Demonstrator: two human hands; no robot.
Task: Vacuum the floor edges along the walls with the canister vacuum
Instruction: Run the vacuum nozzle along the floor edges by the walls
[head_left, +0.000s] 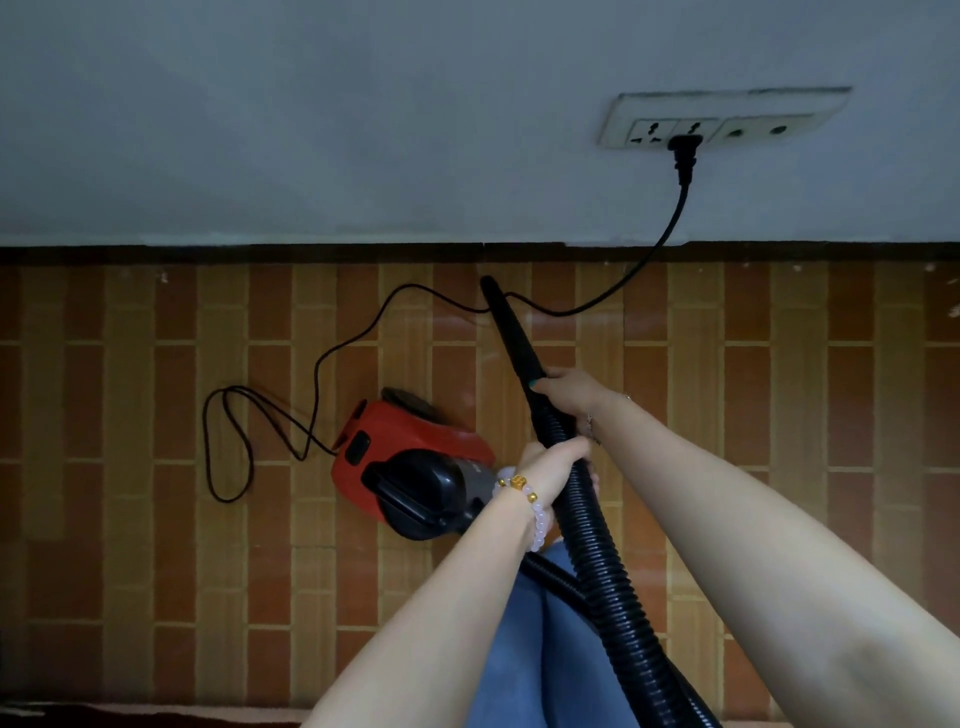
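Close to the skirting board (260, 253), the crevice nozzle (511, 332) points at the floor edge. The right hand (571, 391) wraps its base, and the left hand (553, 460) grips the hose (597, 545) just below. The canister vacuum (405, 457) sits to the left. Keep the tip low along the wall and lift it over the power cord (639, 270).

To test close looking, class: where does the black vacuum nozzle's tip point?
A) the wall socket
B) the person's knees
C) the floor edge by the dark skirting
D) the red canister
C: the nozzle, gripped by the right hand with the left hand on the hose, has its tip low at the floor, just short of the dark skirting.
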